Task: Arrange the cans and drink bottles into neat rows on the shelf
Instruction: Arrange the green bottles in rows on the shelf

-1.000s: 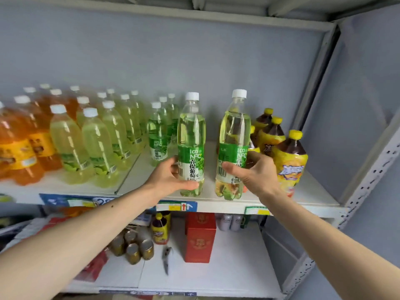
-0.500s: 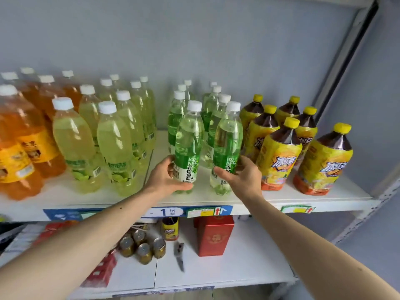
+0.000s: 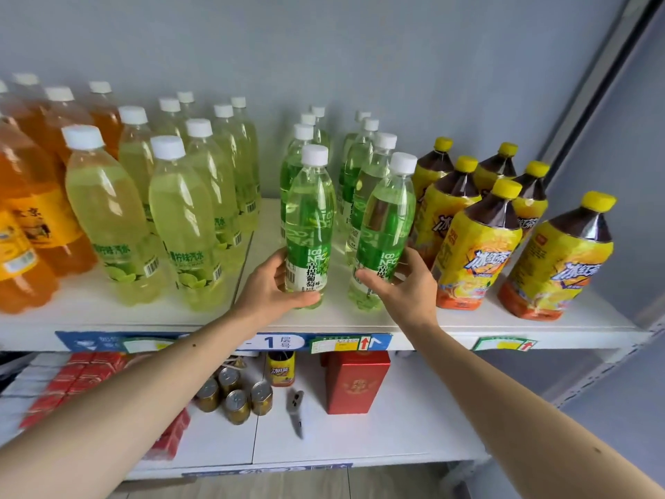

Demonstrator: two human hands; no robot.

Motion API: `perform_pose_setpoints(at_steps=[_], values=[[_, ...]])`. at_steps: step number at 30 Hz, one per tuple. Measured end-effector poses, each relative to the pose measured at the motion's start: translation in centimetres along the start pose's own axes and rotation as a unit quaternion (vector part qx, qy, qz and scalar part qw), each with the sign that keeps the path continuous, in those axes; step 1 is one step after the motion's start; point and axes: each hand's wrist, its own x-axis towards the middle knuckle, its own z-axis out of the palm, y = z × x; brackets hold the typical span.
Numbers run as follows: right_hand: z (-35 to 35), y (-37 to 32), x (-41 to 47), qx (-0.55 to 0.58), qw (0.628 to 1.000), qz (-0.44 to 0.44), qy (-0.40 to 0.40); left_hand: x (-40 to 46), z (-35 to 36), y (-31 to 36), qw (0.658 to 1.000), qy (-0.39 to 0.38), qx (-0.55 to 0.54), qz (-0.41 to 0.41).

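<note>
My left hand (image 3: 271, 289) grips the lower label of a clear plastic bottle of green drink with a white cap (image 3: 308, 225), and my right hand (image 3: 405, 288) grips a second bottle of the same kind (image 3: 385, 232). Both stand at the near end of two rows on the white shelf (image 3: 360, 322), close to its front edge. A bare strip lies between them, with yellow-wrapped tea bottles (image 3: 475, 246) just beside on the right.
</note>
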Motion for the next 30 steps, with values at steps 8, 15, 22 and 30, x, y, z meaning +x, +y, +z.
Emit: perform_pose_setpoints(at_steps=[8,15,22,30], values=[[0.0,1.0,-1.0,-0.004,0.999,-0.001,-0.045,-0.2,-0.3,-0.5,0.999,0.0,0.036,0.021],[0.4,2.4,-1.1,-0.053,0.996,0.003,-0.077,-0.4,-0.3,-1.4,0.997,0.037,0.063,0.016],[0.6,2.8,-1.1,-0.061,0.996,0.0,-0.071,-0.5,-0.3,-1.3,0.997,0.038,0.057,0.017],[0.7,2.9,-1.1,-0.076,0.994,0.003,-0.074,-0.7,-0.2,-1.1,0.999,0.029,0.021,0.009]])
